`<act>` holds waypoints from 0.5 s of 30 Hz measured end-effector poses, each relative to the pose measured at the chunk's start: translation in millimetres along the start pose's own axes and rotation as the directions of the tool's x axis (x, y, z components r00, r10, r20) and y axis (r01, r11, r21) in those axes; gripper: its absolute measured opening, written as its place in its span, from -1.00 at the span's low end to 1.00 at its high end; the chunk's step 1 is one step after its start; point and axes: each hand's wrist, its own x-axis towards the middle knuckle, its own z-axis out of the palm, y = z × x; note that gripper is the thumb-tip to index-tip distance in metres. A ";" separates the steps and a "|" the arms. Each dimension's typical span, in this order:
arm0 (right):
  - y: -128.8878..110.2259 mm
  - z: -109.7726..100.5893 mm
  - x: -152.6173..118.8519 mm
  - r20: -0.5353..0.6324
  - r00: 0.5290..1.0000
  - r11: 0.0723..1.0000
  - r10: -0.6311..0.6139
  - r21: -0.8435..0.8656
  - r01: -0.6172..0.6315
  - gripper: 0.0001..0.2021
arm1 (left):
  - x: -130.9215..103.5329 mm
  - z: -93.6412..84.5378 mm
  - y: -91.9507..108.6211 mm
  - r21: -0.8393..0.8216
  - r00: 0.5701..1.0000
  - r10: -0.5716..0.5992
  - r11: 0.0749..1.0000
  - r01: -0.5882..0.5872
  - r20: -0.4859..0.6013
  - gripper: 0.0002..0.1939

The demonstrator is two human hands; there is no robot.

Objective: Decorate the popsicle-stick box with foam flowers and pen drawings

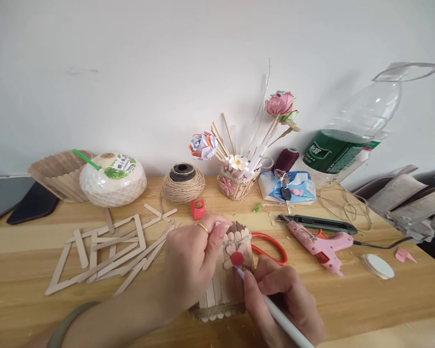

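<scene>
A pen holder made of craft sticks (223, 290) stands on the table before me, with a twine band near its base and a beaded trim near the top. On its front is a pale pink flower with a red round centre (237, 258). My right hand (282, 295) grips a white marker pen (284, 319), its purplish tip at the lower edge of the red centre. My left hand (197, 256) is closed at the holder's upper left side. A small whitish bit shows by its thumb; what the fingers hold is hidden.
Loose craft sticks (105, 258) lie left. Behind are a twine spool (183, 186), a white coconut (113, 181) and a decorated flower pot (235, 186). Right are red-handled scissors (275, 244), a utility knife (322, 224), a pink glue gun (324, 246) and a large bottle (340, 150).
</scene>
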 end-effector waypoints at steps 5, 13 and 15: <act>-0.5 3.2 1.5 0.006 1.000 1.000 -0.020 -0.001 0.020 -0.68 | 0.4 -0.1 0.1 -0.002 1.000 -0.004 1.000 0.004 0.007 -0.67; -1.6 5.8 3.7 0.003 0.998 0.997 -0.062 0.046 0.062 -0.69 | -0.6 0.8 0.2 0.014 1.000 -0.007 1.000 0.007 0.014 -0.69; -1.8 4.8 3.4 -0.002 0.999 0.997 -0.041 0.059 0.041 -0.70 | -0.8 0.9 0.2 0.010 1.000 -0.004 1.000 0.004 0.013 -0.70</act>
